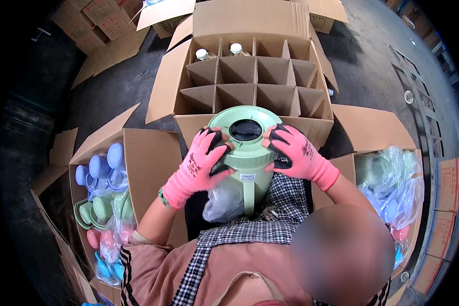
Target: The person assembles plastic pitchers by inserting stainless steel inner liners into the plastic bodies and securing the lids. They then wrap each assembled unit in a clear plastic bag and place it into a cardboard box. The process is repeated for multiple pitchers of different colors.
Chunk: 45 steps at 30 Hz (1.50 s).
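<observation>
A light green plastic jug [260, 186] stands upright in front of my body, its handle turned toward me and a small white label near the top. Its wide green lid [250, 152] has a dark round centre. My left hand [201, 162], in a pink glove with black fingertips, is closed on the lid's left side. On the right side, my right hand [300, 155] grips the same lid, thumb below and fingers over the rim. A crumpled clear plastic bag [223, 201] hangs around the jug's lower left. The jug's base is hidden.
Just ahead stands an open divided carton [255, 122], two white-capped bottles in its far cells. An open box [150, 168] at left holds blue, green and pink plastic jugs and lids. A box [348, 171] at right holds bagged plasticware. Stacked cartons [99, 18] stand far left.
</observation>
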Tool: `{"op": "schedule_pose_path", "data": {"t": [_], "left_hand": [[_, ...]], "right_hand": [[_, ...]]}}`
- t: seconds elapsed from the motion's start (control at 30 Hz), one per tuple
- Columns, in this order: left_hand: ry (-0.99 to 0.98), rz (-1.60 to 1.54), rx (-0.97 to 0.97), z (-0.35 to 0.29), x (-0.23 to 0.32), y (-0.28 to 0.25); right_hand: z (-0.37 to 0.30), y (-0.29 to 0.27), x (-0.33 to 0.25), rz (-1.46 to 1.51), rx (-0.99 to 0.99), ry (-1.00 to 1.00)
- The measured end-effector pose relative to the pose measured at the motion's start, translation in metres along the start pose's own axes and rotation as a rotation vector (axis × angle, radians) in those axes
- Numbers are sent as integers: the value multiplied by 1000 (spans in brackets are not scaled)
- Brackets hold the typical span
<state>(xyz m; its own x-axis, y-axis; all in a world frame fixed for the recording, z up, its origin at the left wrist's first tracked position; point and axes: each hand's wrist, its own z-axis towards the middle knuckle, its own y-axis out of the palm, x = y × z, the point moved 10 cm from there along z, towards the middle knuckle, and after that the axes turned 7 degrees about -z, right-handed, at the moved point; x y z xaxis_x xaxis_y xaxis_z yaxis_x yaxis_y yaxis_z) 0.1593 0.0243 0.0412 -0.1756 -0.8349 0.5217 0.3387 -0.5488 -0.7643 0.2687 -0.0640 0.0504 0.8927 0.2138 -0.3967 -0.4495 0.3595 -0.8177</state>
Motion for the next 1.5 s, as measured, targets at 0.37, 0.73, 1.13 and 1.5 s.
{"op": "schedule_pose_path", "data": {"t": [0.37, 0.73, 1.13, 1.5], "left_hand": [[-583, -997, 586, -28, -108, 12], [-693, -1184, 579, -23, -137, 29], [-752, -1112, 749, -43, -168, 31], [-542, -1258, 636, -28, -138, 43]], "right_hand": [[-19, 47, 19, 175, 221, 544], [-17, 46, 39, 688, 397, 582], [-17, 40, 9, 408, 327, 573], [-21, 54, 55, 717, 295, 677]]}}
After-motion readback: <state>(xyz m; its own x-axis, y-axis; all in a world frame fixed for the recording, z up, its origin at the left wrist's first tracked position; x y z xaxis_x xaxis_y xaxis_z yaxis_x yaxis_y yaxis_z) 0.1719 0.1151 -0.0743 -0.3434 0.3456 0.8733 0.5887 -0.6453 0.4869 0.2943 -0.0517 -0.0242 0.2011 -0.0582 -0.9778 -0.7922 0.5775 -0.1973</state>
